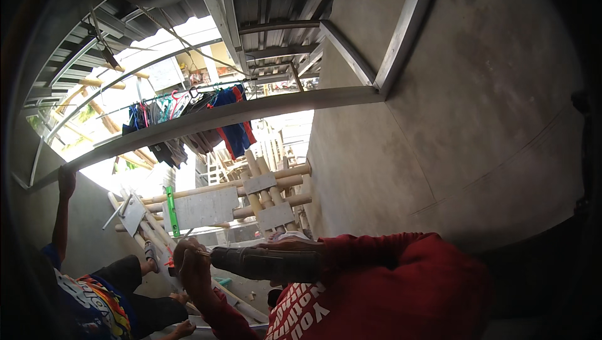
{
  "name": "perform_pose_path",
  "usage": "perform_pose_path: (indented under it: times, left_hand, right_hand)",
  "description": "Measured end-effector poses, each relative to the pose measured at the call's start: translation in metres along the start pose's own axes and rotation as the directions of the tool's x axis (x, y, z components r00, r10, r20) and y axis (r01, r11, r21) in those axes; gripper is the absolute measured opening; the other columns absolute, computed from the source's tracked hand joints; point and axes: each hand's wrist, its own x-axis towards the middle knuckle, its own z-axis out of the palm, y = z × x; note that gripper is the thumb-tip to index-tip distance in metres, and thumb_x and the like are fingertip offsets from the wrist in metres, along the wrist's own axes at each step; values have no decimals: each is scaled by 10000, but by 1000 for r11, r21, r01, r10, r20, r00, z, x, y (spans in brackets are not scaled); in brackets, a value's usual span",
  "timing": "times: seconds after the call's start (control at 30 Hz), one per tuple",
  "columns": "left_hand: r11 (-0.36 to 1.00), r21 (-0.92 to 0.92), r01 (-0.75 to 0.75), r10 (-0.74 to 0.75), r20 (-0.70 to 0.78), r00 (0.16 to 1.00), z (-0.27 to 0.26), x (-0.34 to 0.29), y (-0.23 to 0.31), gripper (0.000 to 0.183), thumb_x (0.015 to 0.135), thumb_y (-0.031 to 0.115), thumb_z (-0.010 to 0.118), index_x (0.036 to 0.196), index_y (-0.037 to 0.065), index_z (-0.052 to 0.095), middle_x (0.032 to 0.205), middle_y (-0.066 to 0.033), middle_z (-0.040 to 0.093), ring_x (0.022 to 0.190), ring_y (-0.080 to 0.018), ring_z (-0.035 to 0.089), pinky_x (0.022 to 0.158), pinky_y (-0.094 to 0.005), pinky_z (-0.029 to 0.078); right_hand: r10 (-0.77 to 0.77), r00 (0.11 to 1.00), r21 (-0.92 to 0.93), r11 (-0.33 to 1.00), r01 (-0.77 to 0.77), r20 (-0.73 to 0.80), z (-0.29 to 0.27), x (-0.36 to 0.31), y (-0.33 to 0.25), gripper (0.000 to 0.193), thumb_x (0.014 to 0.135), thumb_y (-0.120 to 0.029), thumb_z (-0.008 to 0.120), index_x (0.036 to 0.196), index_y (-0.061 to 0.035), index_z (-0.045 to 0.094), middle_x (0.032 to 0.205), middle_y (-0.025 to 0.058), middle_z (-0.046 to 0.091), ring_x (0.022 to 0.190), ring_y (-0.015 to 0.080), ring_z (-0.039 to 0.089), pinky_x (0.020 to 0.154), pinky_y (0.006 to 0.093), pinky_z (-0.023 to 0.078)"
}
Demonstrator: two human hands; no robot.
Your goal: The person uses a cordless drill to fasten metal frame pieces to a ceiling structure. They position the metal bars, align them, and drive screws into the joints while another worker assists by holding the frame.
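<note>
The 2 hands meet low in the view, both arms bent inward across the red shirt [376,277]. The left hand [193,271] rises from its forearm with the wrist upright and the fingers curled inward; a thin tan piece [203,253] shows at them, but I cannot tell whether they close on it. The right arm comes across almost level from the right, its hand [291,244] stretched flat along the upper side of a dark elongated object [266,264]; whether it grasps this is hidden. That object lies level in front of the shirt, its left end just beside the left hand. At far left, 1 co-worker's raised hand [67,181] touches the long grey beam [251,108].
</note>
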Motion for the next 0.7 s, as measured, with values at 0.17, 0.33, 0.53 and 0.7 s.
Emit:
perform_pose_path:
  times: [0.17,0.33,0.53,0.7]
  left_hand:
    - [881,-330,338,-310,136,941,81,61,-18,200,1053,250,476,1080,67,549,943,-46,533,811,-146,521,678,-253,483]
    - [860,-214,464,-411,250,877,177,104,-22,341,1058,301,473,1151,-4,595,853,-43,602,731,-118,592,665,-236,513]
    - [967,140,213,-253,426,869,223,109,-31,604,1023,420,521,1379,-66,480,1149,-133,660,1058,-190,640,898,-314,495]
    - [958,282,-56,-149,652,743,183,106,-51,1235,614,704,811,1484,-37,342,1469,-199,439,1374,-340,412,1108,-469,340]
  right_hand:
    - [-15,944,223,970,94,-330,19,-25,13,811,877,-179,749,1535,-122,278,1391,105,461,1187,234,562,990,324,514]
    - [-736,531,-850,524,56,-419,27,-15,6,534,1048,-351,458,1513,-135,310,1212,88,560,973,156,621,836,299,547]
    - [-550,325,-538,832,133,-770,6,-7,-20,501,1051,-432,427,1403,-75,403,1136,84,592,939,176,657,837,358,583]
    - [-306,400,248,432,867,-864,-55,3,-41,489,1008,-402,482,1357,-62,437,1116,86,582,976,189,650,859,367,574]
